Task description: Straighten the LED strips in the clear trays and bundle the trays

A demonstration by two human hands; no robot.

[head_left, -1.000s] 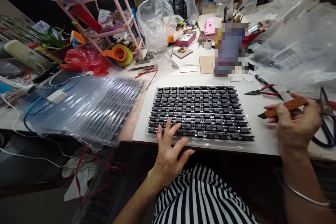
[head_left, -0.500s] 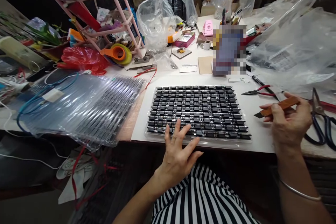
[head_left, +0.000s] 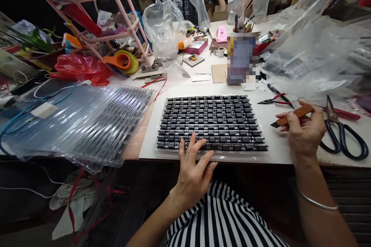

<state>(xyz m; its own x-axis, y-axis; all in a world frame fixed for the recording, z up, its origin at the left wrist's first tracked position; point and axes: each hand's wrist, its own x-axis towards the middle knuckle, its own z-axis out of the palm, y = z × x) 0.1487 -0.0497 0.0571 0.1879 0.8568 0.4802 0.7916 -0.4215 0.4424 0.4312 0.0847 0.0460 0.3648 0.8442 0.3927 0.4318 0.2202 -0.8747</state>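
Observation:
A clear plastic tray [head_left: 232,157] at the table's front edge bears rows of black electronic parts [head_left: 208,117]. My left hand [head_left: 193,171] rests with spread fingers on the lowest rows, near the tray's front edge. To the right of the tray, my right hand [head_left: 305,133] is closed around a brown-handled blade [head_left: 298,114], its dark tip pointing left, above the white surface. Red-handled pliers [head_left: 275,99] lie just beyond that hand, and large dark-handled scissors [head_left: 340,135] lie to its right.
Plastic-wrapped stacked trays [head_left: 87,119] fill the left side, with a pink rack [head_left: 127,27] and red bag [head_left: 81,69] behind. Clear bags [head_left: 313,54] are heaped at back right. Another person's hand [head_left: 222,4] shows at the far side.
The whole view has shifted, so the table's things appear further left. My left hand stays on the rows, and my right hand still holds the blade beside the tray.

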